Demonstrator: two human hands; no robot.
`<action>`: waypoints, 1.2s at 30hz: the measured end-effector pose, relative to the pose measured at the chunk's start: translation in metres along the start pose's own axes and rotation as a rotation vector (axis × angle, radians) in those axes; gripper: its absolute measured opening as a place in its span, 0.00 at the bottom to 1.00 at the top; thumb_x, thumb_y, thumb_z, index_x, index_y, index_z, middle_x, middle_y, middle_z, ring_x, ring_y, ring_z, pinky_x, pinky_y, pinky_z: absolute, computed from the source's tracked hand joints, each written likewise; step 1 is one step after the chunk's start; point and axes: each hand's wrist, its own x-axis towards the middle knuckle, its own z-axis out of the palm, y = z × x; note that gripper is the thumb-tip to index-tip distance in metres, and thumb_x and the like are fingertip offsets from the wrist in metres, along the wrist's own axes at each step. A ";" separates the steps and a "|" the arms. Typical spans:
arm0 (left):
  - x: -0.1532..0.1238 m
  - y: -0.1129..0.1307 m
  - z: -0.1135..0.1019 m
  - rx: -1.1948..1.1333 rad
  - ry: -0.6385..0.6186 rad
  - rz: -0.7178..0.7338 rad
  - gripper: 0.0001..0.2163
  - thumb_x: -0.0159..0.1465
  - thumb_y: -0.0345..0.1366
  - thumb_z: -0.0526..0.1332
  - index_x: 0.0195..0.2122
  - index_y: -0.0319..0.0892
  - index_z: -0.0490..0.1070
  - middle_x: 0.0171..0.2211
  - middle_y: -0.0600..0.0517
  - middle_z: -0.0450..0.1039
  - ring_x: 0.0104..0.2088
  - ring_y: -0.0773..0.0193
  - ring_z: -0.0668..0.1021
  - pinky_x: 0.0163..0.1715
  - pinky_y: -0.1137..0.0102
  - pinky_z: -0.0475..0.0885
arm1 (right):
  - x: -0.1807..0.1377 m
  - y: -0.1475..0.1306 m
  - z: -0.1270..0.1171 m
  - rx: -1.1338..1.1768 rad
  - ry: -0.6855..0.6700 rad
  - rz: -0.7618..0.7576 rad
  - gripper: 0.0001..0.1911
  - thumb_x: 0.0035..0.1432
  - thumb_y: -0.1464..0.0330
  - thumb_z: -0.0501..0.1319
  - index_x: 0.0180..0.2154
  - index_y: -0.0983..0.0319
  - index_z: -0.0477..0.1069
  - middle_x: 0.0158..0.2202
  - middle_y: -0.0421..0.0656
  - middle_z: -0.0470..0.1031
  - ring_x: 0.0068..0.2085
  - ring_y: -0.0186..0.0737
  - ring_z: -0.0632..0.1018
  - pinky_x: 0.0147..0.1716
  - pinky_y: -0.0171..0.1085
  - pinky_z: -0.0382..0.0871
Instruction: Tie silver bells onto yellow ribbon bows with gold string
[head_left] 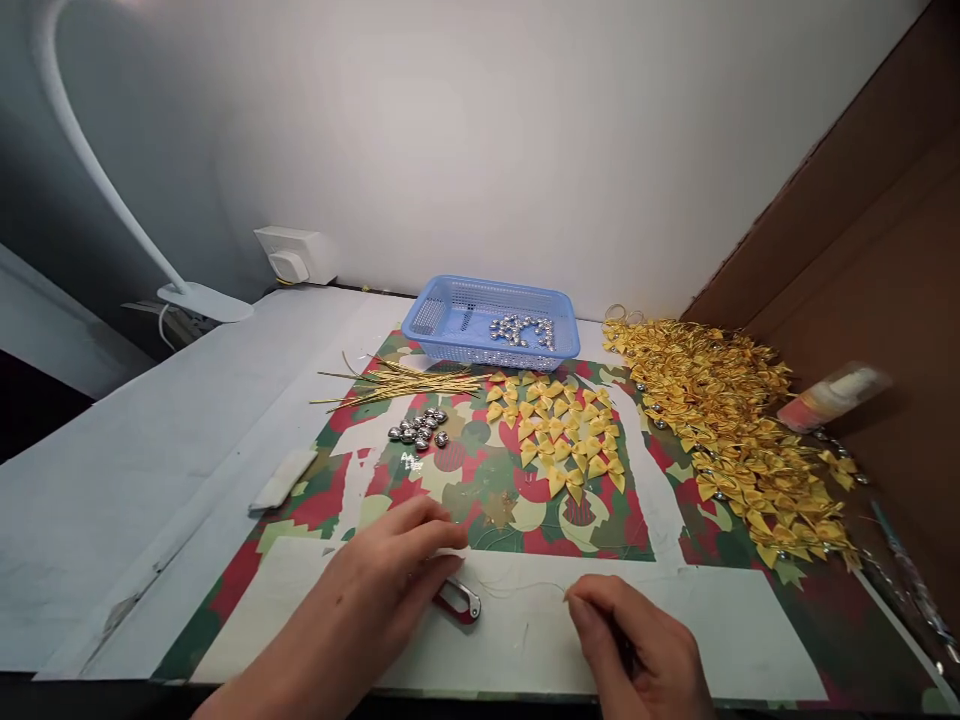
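My left hand [382, 580] rests on the table near the front edge, fingers curled together over small thread snips [459, 600] with a red handle. My right hand [637, 645] is pinched shut on the end of a thin thread [525, 588] that runs across the white paper between both hands. Small silver bells [418, 428] lie in a cluster ahead of my left hand. Loose yellow ribbon bows [559, 430] are spread on the patterned mat [480, 480]. Gold wire ties [397, 383] lie left of the bows.
A blue basket [491, 322] holding more silver bells stands at the back. A large heap of finished yellow bows [739, 430] fills the right side, beside a glue bottle [832, 396] and a cardboard wall. A white lamp base [204, 300] and wall socket [294, 256] sit back left.
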 end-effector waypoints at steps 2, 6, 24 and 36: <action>0.009 -0.001 0.003 0.083 -0.033 0.054 0.15 0.69 0.26 0.49 0.36 0.45 0.75 0.37 0.50 0.74 0.29 0.64 0.77 0.28 0.71 0.70 | 0.000 0.001 0.006 0.009 -0.001 -0.017 0.14 0.72 0.65 0.55 0.32 0.59 0.72 0.24 0.36 0.68 0.23 0.33 0.68 0.23 0.32 0.61; 0.014 -0.001 0.010 0.121 -0.089 0.072 0.15 0.65 0.24 0.50 0.36 0.47 0.74 0.40 0.50 0.73 0.28 0.64 0.75 0.26 0.71 0.66 | 0.000 0.002 0.012 0.021 -0.026 -0.010 0.15 0.72 0.65 0.54 0.32 0.59 0.71 0.24 0.37 0.69 0.23 0.34 0.69 0.24 0.32 0.62; 0.014 0.002 -0.015 -0.090 -0.022 -0.033 0.10 0.74 0.31 0.47 0.35 0.48 0.62 0.28 0.58 0.71 0.26 0.65 0.74 0.27 0.72 0.68 | 0.004 0.005 0.012 0.021 -0.132 -0.034 0.11 0.72 0.69 0.53 0.36 0.58 0.71 0.28 0.37 0.73 0.28 0.34 0.74 0.29 0.32 0.64; 0.018 0.001 0.024 -0.003 -0.011 -0.088 0.14 0.69 0.30 0.49 0.27 0.46 0.66 0.37 0.49 0.71 0.32 0.58 0.77 0.30 0.65 0.68 | 0.005 0.006 0.013 0.010 -0.127 -0.046 0.12 0.72 0.68 0.53 0.36 0.59 0.72 0.28 0.38 0.73 0.27 0.34 0.74 0.28 0.32 0.64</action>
